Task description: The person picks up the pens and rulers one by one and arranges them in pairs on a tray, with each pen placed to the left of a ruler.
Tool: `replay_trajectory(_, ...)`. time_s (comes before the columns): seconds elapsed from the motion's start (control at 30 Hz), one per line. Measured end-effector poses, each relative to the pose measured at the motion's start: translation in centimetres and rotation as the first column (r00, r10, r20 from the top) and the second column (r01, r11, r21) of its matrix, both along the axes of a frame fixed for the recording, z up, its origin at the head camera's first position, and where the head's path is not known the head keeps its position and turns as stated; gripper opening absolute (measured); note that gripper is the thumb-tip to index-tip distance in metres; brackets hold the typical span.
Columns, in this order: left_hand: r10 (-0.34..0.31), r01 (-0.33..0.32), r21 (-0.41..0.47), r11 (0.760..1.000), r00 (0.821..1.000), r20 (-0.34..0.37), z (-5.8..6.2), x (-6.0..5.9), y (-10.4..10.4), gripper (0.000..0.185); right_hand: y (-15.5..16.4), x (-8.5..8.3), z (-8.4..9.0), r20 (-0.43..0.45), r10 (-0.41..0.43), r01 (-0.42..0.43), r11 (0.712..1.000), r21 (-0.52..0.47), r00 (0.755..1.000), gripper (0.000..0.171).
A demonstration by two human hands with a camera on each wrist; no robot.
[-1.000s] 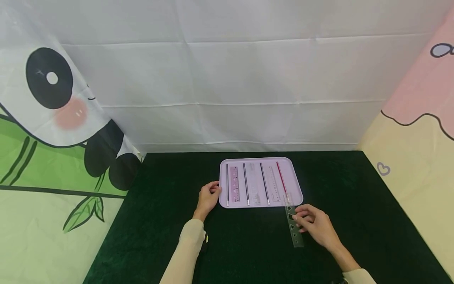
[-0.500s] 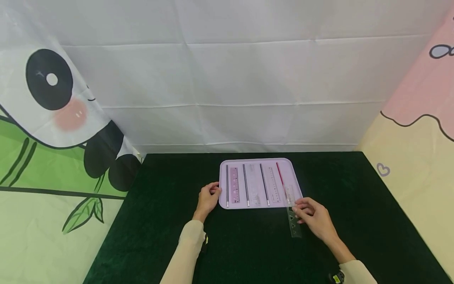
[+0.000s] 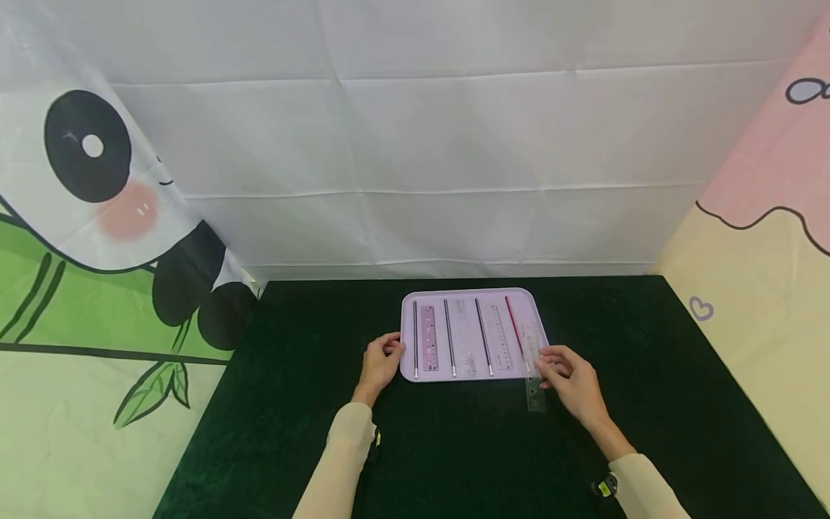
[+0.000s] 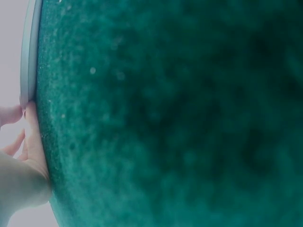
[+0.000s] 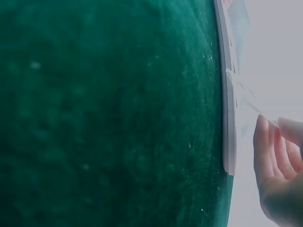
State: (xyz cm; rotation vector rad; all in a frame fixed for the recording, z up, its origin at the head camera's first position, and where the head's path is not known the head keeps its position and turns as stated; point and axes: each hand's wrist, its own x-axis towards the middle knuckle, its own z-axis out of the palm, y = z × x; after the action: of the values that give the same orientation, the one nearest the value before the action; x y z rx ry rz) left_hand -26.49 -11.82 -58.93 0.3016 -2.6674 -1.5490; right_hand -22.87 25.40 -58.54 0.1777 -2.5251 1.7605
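1. We've got a pale lilac tray [image 3: 543, 333] sitting mid-table on the dark green cloth [image 3: 311, 418], with rulers and thin pens laid out in alternating rows: a pink ruler [image 3: 429, 337] on the left, black pens, a red pen [image 3: 514, 326] toward the right.
2. Our right hand [image 3: 570, 386] pinches a clear stencil ruler [image 3: 533, 364] at its middle, fingers curled round its right edge. The ruler's far end lies over the tray's near right corner, just beside the red pen, and its near end sticks out over the cloth.
3. Our left hand [image 3: 379, 360] rests against the tray's left rim, fingers curled on the edge, seemingly steadying it. The left wrist view only shows fingertips [image 4: 29, 118] touching the rim, so we can't tell how firm that grip is.
4. Handling guess: the ruler looks thin, light, stiff-ish plastic with a bit of flex, smooth and slippery, and hard to see against the tray. Pinching it by the long edges near the middle seems best; holding one tip would probably let it sag or twist.
5. In the right wrist view the ruler [image 5: 251, 101] sits tilted over the tray's rim.
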Motion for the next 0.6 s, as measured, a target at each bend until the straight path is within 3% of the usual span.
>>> replay_trajectory(0.4,0.007,-0.008,0.008,1.0,1.0,0.014,-0.1,0.0,0.0,0.036,0.1,-1.6,-0.6,-0.032,-0.064,0.065,0.997,0.046,0.997,0.026)
replay_trajectory(0.6,0.007,-0.007,0.009,1.0,1.0,0.01,-0.1,0.0,0.0,0.035,0.1,-2.4,-0.7,-0.075,-0.078,0.08,0.997,0.02,0.994,0.026)
